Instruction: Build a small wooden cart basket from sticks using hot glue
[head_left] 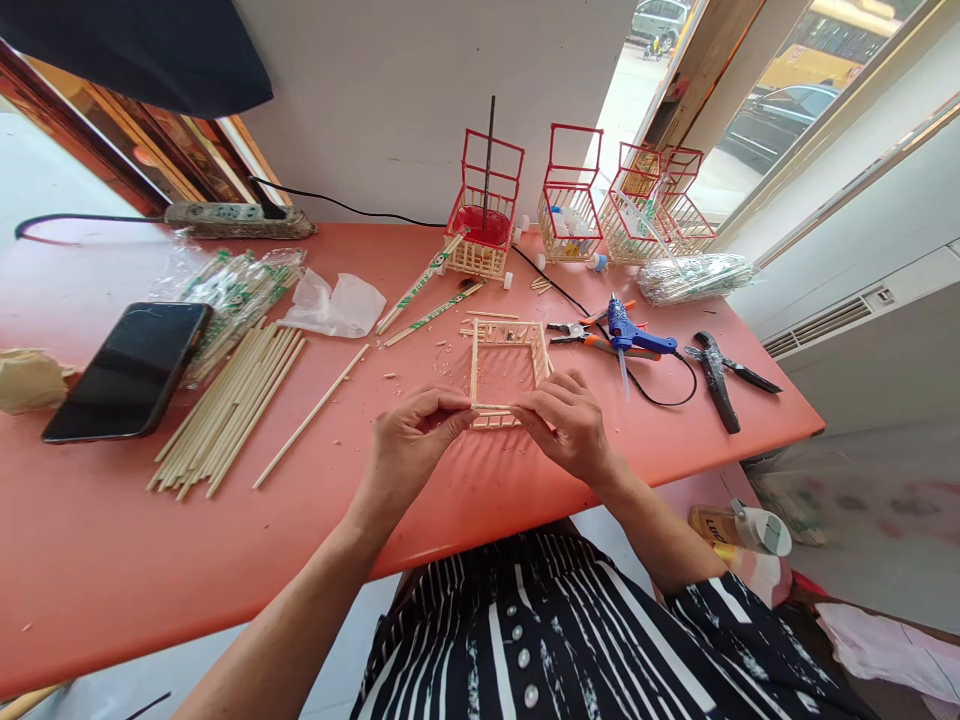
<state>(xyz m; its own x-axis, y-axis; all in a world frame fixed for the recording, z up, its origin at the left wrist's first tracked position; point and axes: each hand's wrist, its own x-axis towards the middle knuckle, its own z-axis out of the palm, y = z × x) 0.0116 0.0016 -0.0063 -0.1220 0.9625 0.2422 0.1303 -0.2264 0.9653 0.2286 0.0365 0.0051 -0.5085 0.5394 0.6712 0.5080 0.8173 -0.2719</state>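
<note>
A small open frame of pale wooden sticks (474, 362) stands on the pink table, with short upright bars along its sides. My left hand (421, 425) pinches its near left corner between thumb and fingers. At the near right corner, my right hand (564, 418) is closed on the same frame, thumb and forefinger along a thin stick of its near edge. My fingertips hide both near corners. Wood crumbs and short stick ends lie around the frame. A blue glue gun (630, 330) and orange-handled pliers (600, 342) rest to the right of it.
Loose chopsticks (229, 410), a black phone (129, 370) and wrapped chopsticks (240, 300) lie at left. Behind stand several red-trimmed stick carts, one a cart (484, 215) with a red bowl-like piece and dark rod. Black cutters (724, 375) lie near the right edge; a cord crosses the table.
</note>
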